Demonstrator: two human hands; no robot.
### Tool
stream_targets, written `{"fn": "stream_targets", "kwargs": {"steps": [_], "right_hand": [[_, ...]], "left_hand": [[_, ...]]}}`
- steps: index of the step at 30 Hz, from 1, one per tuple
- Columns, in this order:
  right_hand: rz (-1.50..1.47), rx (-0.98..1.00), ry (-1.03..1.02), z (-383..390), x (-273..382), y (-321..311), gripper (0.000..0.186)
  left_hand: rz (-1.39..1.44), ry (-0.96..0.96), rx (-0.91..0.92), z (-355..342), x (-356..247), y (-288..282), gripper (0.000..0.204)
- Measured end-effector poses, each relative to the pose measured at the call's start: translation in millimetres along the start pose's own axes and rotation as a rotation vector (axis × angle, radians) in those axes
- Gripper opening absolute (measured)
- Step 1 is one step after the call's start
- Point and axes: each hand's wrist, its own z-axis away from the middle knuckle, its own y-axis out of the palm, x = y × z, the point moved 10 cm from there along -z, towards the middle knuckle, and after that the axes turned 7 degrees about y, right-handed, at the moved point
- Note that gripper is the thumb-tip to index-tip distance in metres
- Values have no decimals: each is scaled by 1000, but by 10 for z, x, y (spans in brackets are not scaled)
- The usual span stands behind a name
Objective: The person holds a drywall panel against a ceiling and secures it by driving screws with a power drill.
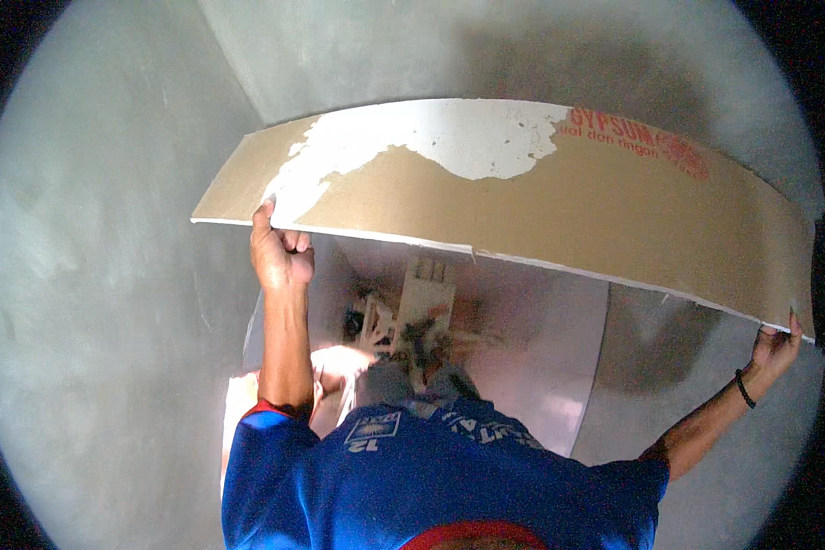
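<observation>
A long strip of plasterboard (522, 202) stretches across the upper middle, close to the grey wall. Its brown paper face carries red print at the upper right, and a ragged patch of white plaster (486, 137) covers part of its left half. My left hand (282, 249) grips the lower edge near the left end, thumb on the brown face and fingers curled beneath. Near the right end, my right hand (777, 350) holds the same edge, with a dark bead bracelet (745, 389) on that wrist. Both arms are raised and spread wide. Behind the board, its far side is hidden.
Smooth grey wall (92, 275) fills the left, meeting another grey surface (376, 46) at a corner above the board. Far below, between my arms, lie a pale plank (426, 293) and blurred clutter. Sunlight falls on the lower left. Damp-looking dark patches mark the right wall.
</observation>
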Motion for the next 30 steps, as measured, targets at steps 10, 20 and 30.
{"fn": "stream_targets", "kwargs": {"steps": [10,20,30], "right_hand": [[-229,38,-104,626,-459,-239,32],[-442,233,-168,644,-733,-620,28],[-614,230,-309,1005,-1214,-636,30]], "left_hand": [[90,111,268,-154,-45,177,11],[151,221,338,-155,-117,303,10],[225,332,513,-496,-269,483,16]]}}
